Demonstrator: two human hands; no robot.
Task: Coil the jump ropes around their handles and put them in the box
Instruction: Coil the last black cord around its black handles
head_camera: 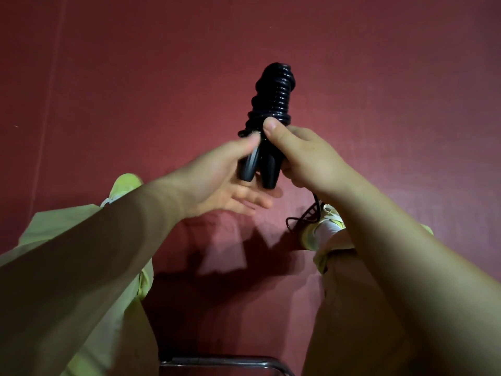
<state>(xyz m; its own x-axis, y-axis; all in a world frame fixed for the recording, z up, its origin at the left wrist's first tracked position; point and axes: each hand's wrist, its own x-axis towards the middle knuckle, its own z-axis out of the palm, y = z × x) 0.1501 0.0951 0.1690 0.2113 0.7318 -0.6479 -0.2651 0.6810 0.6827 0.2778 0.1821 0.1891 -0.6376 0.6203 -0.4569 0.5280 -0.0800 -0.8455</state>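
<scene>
A black jump rope (pixel 273 96) is held upright in front of me over the red floor, its cord wound in tight turns around the upper part of its two handles. The two bare handle ends (pixel 260 169) stick out below. My right hand (pixel 303 158) grips the handles from the right, thumb pressed on the lowest turns. My left hand (pixel 217 180) holds the left handle between thumb and fingers, the fingers stretched out under the handle ends. A loose black cord (pixel 301 218) lies on the floor by my right shoe. No box is in view.
My legs in pale green trousers (pixel 67 240) spread to both sides, with a yellow-green shoe (pixel 322 226) at the right and another shoe (pixel 122 185) at the left. A metal chair frame bar (pixel 225 362) runs along the bottom. The red floor (pixel 406 104) fills the rest.
</scene>
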